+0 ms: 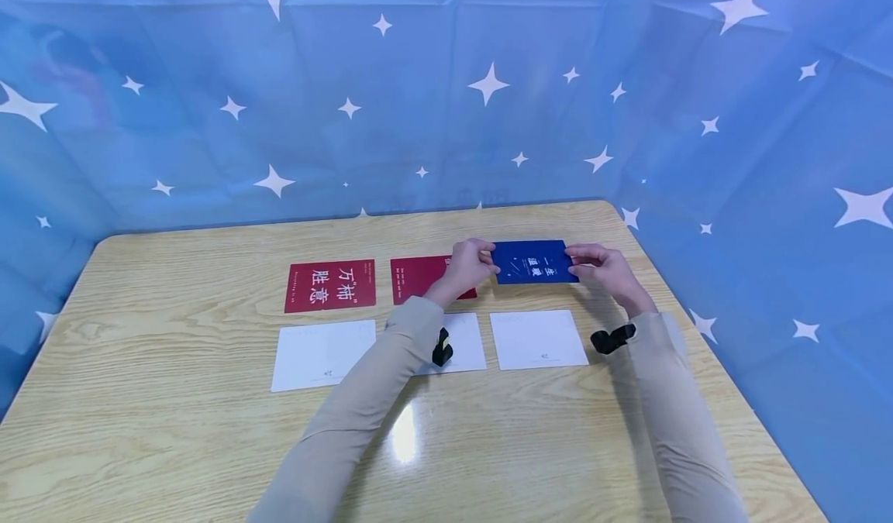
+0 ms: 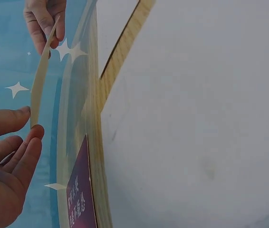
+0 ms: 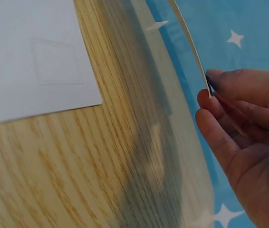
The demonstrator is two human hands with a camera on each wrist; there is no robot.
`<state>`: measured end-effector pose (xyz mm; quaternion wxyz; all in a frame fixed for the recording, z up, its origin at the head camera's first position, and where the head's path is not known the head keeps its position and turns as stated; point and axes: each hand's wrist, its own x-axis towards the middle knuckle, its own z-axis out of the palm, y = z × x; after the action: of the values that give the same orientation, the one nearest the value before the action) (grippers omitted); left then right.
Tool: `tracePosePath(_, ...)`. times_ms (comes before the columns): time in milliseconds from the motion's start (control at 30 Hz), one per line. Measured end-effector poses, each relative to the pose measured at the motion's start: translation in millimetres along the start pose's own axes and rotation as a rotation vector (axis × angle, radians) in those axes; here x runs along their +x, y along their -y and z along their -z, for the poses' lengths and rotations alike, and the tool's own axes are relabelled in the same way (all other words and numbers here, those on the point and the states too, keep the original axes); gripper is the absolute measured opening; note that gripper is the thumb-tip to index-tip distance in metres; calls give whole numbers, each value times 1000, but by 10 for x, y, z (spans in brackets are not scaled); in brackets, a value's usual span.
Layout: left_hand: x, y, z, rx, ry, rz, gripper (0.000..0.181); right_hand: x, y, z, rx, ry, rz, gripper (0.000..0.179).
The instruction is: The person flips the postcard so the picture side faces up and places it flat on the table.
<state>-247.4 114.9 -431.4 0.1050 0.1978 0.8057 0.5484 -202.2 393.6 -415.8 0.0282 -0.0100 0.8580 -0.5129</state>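
Note:
A blue card (image 1: pixel 512 263) with white characters is held up between both hands at the back right of the table. My left hand (image 1: pixel 467 269) pinches its left edge, and my right hand (image 1: pixel 608 273) pinches the right edge. Seen edge-on in the left wrist view, the card (image 2: pixel 41 85) bows slightly, with the left hand (image 2: pixel 6 156) at its near end. In the right wrist view the thumb and fingers of the right hand (image 3: pixel 248 114) grip one end of it. A red card (image 1: pixel 418 276) lies beside the left hand, partly covered by that hand.
Another red card (image 1: pixel 331 286) lies farther left. A row of white cards sits in front: one at left (image 1: pixel 322 354), one partly under the left forearm (image 1: pixel 462 341), one at right (image 1: pixel 539 340). A blue star-patterned cloth (image 1: pixel 418 66) hangs behind the wooden table (image 1: pixel 174 399).

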Motion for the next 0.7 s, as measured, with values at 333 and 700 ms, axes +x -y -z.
tracePosePath(333,-7,-4,-57,52,-3,31,45,26,-50,-16,-56,18,-37,37)
tracePosePath(700,4,30,-121,86,6,69,46,40,-141,-41,-63,44,-55,38)
